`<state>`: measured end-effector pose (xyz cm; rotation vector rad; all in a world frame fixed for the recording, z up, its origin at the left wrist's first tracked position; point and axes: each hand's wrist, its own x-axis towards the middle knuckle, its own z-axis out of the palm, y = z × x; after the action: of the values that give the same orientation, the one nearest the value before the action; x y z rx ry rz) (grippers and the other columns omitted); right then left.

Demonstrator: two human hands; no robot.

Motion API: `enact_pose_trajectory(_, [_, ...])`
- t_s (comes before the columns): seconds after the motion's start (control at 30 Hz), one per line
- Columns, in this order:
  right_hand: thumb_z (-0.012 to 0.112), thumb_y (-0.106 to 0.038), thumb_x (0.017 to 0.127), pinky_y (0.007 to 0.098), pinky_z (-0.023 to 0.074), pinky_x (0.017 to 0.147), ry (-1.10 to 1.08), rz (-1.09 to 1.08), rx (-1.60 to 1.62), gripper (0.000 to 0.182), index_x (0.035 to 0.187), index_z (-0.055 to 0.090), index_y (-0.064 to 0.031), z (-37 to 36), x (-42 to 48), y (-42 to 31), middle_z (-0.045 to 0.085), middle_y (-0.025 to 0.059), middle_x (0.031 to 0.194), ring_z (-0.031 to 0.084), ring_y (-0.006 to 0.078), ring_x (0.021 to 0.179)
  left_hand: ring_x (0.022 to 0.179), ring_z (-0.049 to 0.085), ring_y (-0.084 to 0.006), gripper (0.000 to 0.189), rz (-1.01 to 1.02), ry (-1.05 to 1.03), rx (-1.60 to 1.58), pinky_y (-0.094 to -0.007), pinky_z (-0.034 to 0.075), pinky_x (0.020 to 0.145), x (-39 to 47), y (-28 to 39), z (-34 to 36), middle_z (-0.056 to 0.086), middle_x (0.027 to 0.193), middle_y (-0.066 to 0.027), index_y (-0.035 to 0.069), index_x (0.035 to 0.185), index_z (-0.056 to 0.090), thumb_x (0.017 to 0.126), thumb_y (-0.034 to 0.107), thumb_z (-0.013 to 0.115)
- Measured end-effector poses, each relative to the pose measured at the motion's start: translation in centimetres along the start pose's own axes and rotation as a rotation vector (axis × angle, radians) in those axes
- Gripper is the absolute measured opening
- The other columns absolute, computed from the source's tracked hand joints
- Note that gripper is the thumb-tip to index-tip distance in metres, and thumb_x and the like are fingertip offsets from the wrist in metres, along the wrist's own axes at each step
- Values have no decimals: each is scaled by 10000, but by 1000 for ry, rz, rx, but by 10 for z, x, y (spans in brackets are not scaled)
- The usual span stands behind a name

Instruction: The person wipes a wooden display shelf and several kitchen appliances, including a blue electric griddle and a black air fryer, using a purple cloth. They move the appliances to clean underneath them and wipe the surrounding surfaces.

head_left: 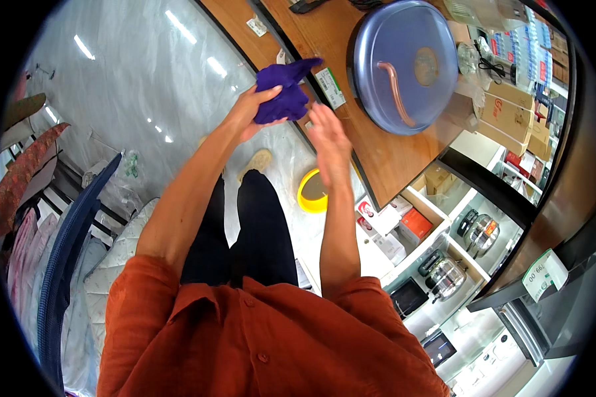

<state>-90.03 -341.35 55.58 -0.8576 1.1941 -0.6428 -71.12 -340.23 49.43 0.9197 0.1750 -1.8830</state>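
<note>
My left hand (248, 111) grips a folded purple cloth (282, 97), its thumb lying on top and the other fingers underneath. One corner of the cloth sticks out toward the wooden shelf (395, 161). My right hand (331, 141) is just to the right of the cloth, slightly blurred, its fingers extended and holding nothing that I can see. On the shelf stands a shiny blue round-lidded appliance (377, 44) with a curved copper-coloured handle (394, 89). A printed price tag (331, 88) sits at the shelf's edge, close to the cloth.
A yellow bucket (305, 202) stands on the glossy floor (129, 74) below my right forearm. White drawers (427, 243) at the right hold boxes and steel kettle-like appliances (447, 278). Cardboard boxes (506, 116) lie beyond the shelf. Fabric-covered boards (62, 263) and a quilted pad (111, 268) line the left.
</note>
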Motion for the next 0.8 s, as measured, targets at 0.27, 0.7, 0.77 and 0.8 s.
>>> enact_pose_trajectory(0.27, [518,-563,827,598,206,1048,300,-64,903,812,1402,196,-88,-139,15,-13,196,137,1463,207,350,1336,1070,562,-229,523,94,-37,-56,-404,500,866,-26,15,15,543,1190,-112,78,1269,408,856,319,620])
enact_pose_trajectory(0.7, [527,-566,825,461,335,1020,374,-9,301,695,1351,350,-147,-196,82,-85,384,42,1369,392,261,1228,966,572,-183,588,271,11,442,-306,425,881,93,40,123,599,1053,-106,-6,1163,531,766,389,709])
enact_pose_trajectory(0.77, [538,-529,831,466,342,1012,383,-17,300,655,1337,368,-150,-203,84,-80,407,41,1349,406,258,1214,948,580,-183,583,261,-23,473,-303,426,870,95,41,123,613,1022,-104,5,1140,557,729,373,744])
enact_pose_trajectory(0.8, [543,-510,834,468,345,1009,385,-24,303,635,1330,378,-151,-206,86,-78,418,40,1339,413,256,1207,942,583,-183,577,245,-31,473,-302,424,868,97,44,123,621,1007,-104,9,1128,570,712,361,760])
